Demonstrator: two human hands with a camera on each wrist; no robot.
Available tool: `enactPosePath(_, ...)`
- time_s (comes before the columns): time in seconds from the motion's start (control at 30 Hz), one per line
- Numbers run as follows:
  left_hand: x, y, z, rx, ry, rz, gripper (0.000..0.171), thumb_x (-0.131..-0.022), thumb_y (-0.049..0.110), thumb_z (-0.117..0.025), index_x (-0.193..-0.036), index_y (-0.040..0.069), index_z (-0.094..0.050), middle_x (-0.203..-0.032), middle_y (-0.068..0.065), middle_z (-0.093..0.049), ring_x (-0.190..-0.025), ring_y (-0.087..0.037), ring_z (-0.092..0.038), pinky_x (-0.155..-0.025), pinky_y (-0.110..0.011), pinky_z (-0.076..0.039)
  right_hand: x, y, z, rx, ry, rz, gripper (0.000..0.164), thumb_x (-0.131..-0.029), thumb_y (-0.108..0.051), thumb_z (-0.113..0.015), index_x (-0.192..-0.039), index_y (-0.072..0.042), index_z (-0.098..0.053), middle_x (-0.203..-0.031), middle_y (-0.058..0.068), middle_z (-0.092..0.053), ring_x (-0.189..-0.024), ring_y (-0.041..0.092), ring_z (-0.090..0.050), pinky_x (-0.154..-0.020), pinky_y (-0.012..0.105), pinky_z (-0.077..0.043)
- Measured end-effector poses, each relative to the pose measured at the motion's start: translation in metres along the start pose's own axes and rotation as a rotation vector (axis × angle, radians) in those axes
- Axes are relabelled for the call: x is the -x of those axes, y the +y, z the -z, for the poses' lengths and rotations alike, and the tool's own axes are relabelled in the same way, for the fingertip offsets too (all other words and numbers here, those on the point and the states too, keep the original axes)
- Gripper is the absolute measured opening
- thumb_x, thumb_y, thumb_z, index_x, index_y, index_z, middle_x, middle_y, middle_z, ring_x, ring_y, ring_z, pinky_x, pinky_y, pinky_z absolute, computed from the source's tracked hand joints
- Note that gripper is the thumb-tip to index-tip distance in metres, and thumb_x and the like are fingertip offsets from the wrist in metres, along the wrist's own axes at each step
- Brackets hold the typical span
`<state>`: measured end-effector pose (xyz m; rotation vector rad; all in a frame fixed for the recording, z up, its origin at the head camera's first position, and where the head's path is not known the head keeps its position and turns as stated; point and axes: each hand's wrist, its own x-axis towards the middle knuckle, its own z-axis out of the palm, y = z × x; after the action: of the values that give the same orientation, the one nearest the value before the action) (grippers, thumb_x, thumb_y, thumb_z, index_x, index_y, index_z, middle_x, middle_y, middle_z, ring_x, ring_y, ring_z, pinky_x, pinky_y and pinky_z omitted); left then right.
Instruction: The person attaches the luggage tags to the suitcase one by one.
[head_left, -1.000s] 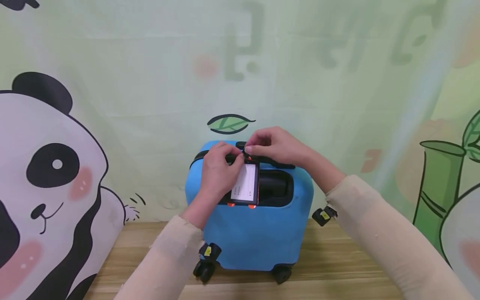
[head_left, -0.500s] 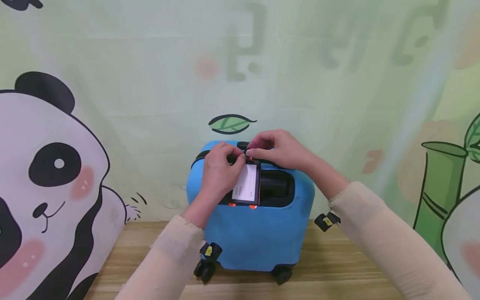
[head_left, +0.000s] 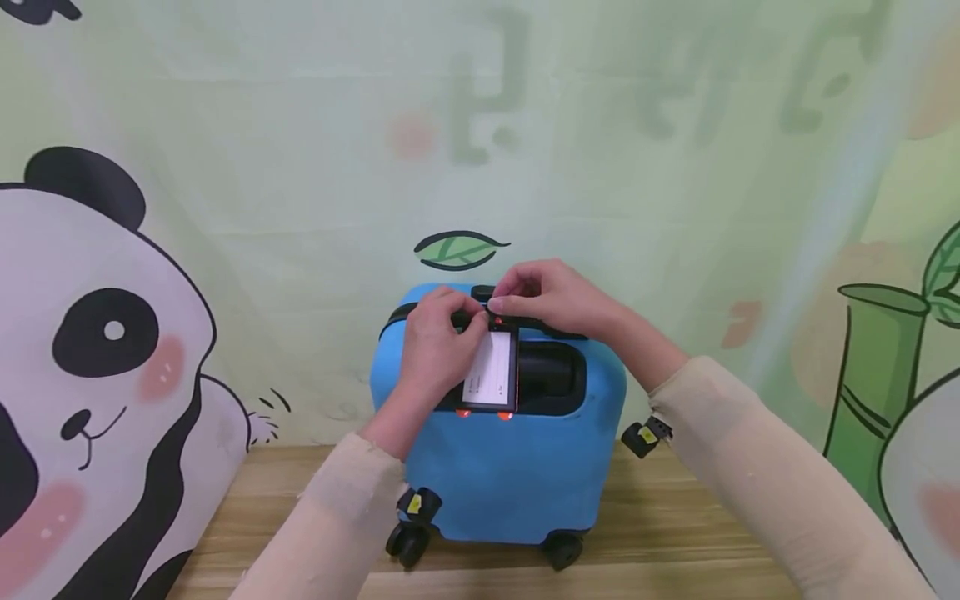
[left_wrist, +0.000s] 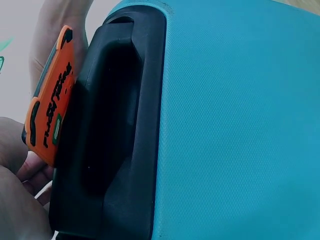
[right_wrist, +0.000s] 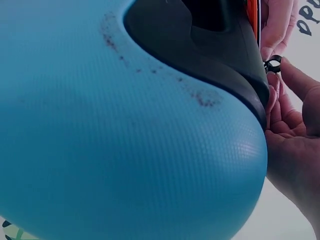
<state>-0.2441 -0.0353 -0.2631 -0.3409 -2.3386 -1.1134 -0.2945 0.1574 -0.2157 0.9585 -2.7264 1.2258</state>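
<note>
A blue suitcase (head_left: 517, 475) stands upright, with a black handle (left_wrist: 75, 190) at its top. Against its upper front is a luggage tag (head_left: 491, 371) with a white card in a dark frame; its orange back (left_wrist: 52, 100) bears black writing. The left hand (head_left: 441, 337) pinches near the tag's upper end with thumb and index finger. Close beside it, the right hand (head_left: 558, 292) has its thumb and fingers on the tag's small black strap (right_wrist: 268, 66). In the right wrist view the strap forms a loop between both hands' fingertips. The fingers partly hide the strap.
Black wheels (head_left: 562, 550) stand on the wood-grain surface (head_left: 660, 533). Behind the suitcase hangs a pale green backdrop (head_left: 315, 167) printed with a panda (head_left: 112, 333) and bamboo (head_left: 881, 375). A black recess (head_left: 551, 379) lies in the suitcase's upper front.
The right hand has shifted slightly at the strap, its fingertips lowering a little. The left hand, tag and suitcase stay nearly in place.
</note>
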Motion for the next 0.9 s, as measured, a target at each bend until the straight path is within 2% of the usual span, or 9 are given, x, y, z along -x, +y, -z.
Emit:
enactPosePath(0.27, -0.0007, -0.0031, -0.0005, -0.003, 0.018, -0.017, 0.014, -0.101, 0.015, -0.074, -0.101, 0.003, -0.08, -0.107, -0.012, -0.07, -0.105, -0.029, -0.062, -0.087, -0.043, -0.059, -0.0036, -0.0007, -0.0025, 0.039, -0.001, 0.03, 0.021, -0.104, -0.023, -0.072, -0.115, -0.006, -0.074, -0.105, 0.009, -0.073, -0.093, 0.027, -0.063, -0.085, 0.037, -0.054)
enactPosePath(0.53, -0.0019, -0.0041, -0.0011, -0.002, -0.001, -0.013, 0.015, -0.102, 0.017, -0.074, -0.103, 0.004, -0.08, -0.112, -0.011, -0.07, -0.11, -0.029, -0.061, -0.087, -0.042, -0.06, 0.0008, 0.0061, -0.0049, 0.036, 0.004, 0.074, 0.02, -0.105, -0.02, -0.071, -0.117, -0.005, -0.07, -0.102, 0.008, -0.071, -0.092, 0.026, -0.063, -0.085, 0.037, -0.054)
enactPosePath(0.9, -0.0018, -0.0075, -0.0008, -0.006, -0.004, -0.014, 0.014, -0.102, 0.016, -0.073, -0.101, 0.005, -0.08, -0.111, -0.01, -0.07, -0.11, -0.029, -0.061, -0.088, -0.043, -0.059, -0.0007, 0.0021, -0.0038, 0.018, -0.039, 0.044, 0.02, -0.105, -0.022, -0.07, -0.116, -0.006, -0.07, -0.105, 0.009, -0.071, -0.097, 0.027, -0.064, -0.088, 0.038, -0.055)
